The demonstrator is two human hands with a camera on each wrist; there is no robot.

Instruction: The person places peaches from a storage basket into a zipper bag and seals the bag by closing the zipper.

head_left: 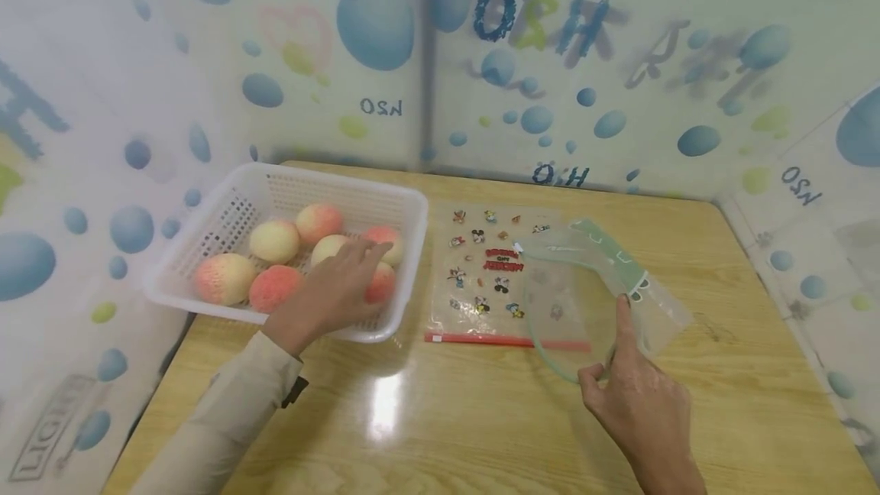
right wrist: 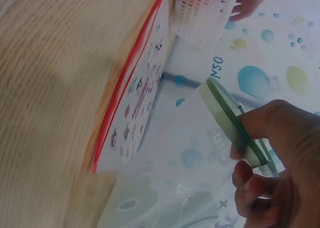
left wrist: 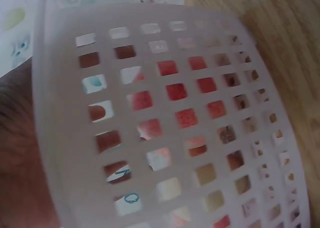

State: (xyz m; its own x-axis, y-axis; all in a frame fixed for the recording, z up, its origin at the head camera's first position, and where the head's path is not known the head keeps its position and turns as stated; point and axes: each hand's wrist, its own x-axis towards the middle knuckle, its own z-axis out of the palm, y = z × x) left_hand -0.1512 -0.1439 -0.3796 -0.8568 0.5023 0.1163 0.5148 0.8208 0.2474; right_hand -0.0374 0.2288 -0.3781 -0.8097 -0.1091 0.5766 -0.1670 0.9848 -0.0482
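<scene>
My left hand [head_left: 344,281] reaches into a white plastic basket [head_left: 160,292], its fingers over the peaches [head_left: 223,279] at the right end. Much of that hand is behind the perforated basket wall [left wrist: 65,138] in the left wrist view, where red peach skin shows through the holes. My right hand [head_left: 639,396] pinches a clear zip bag with a green band [head_left: 612,250] between thumb and fingers at its green zip edge [right wrist: 235,118]. The bag is lifted and tilted, and its mouth gapes. It overlaps a flat printed bag [head_left: 474,273] in the head view.
The printed bag has a red slider strip [head_left: 481,339] along its near edge and lies on the wooden table [head_left: 440,426], right of the basket. A wall covering [head_left: 481,128] with blue bubbles and letters stands round the back and sides.
</scene>
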